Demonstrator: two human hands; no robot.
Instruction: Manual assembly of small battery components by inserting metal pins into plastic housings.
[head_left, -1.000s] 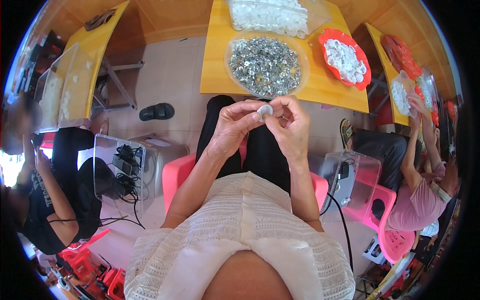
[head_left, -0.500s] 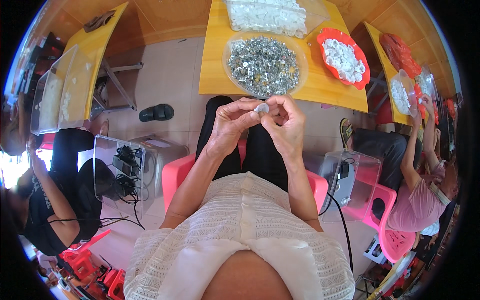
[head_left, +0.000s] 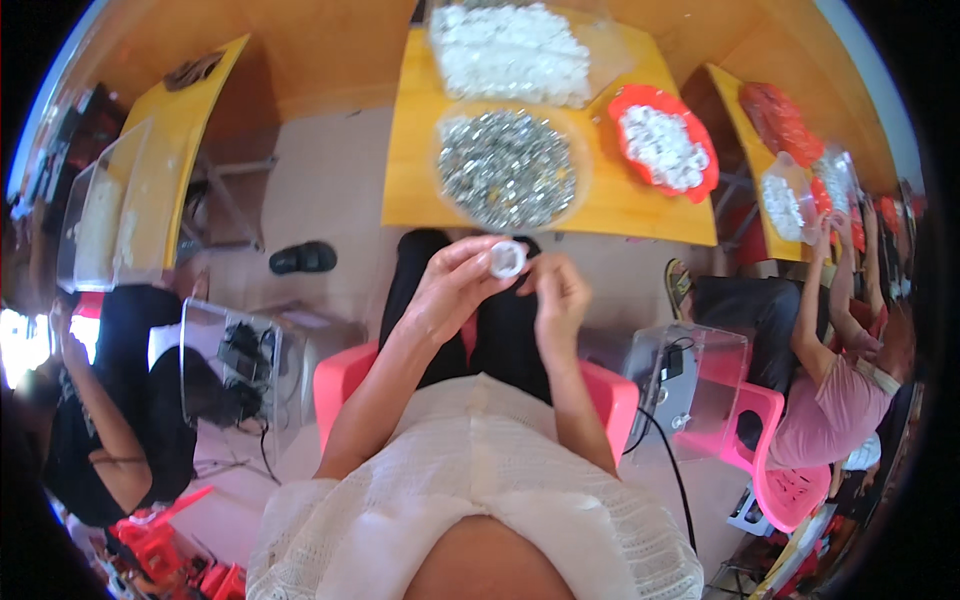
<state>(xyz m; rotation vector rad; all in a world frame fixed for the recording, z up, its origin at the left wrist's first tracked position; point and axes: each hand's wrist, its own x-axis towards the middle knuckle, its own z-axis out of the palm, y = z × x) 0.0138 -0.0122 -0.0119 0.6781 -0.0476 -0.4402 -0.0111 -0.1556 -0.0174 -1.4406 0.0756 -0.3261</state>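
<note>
Above my lap, my left hand (head_left: 450, 285) pinches a small round white plastic cap (head_left: 519, 262) by its edge, its hollow side facing up. Just right of the cap, my right hand (head_left: 560, 295) has its fingers curled in with the thumb; whether a tiny piece is between them is hidden. Beyond the hands, a clear round tub (head_left: 578, 190) full of small shiny metal pieces stands at the table's near edge. A red scalloped bowl (head_left: 704, 180) of white plastic parts sits to its right.
On the yellow table (head_left: 405, 190), a clear bin (head_left: 605, 60) of white parts stands at the back. Clear boxes with cables and devices, a left box (head_left: 190, 370) and a right box (head_left: 715, 355), flank my pink chair (head_left: 335, 385). People sit working at both sides.
My hands have drawn apart slightly; the cap stays in my left hand and is tilted to show its hollow. The view has shifted, so the table appears lower.
</note>
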